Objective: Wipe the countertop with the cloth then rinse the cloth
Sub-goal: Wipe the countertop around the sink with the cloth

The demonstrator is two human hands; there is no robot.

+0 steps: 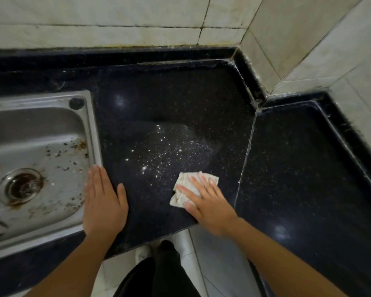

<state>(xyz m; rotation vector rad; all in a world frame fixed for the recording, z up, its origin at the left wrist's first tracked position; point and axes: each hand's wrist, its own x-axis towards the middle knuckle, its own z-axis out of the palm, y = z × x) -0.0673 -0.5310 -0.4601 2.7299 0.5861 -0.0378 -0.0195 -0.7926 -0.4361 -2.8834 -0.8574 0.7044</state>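
Observation:
A black speckled countertop (169,99) fills the middle, with a wet smear and bright droplets at its centre. A small pale folded cloth (183,185) lies flat near the front edge. My right hand (208,202) presses down on the cloth with fingers spread, covering its right half. My left hand (103,200) rests flat, palm down, on the counter beside the sink's right rim and holds nothing.
A stainless steel sink (39,129) with rust stains, crumbs and a round drain (20,186) sits at the left. A second counter slab (308,168) angles off to the right. Tiled walls (116,22) close the back and right. My legs and floor tiles show below.

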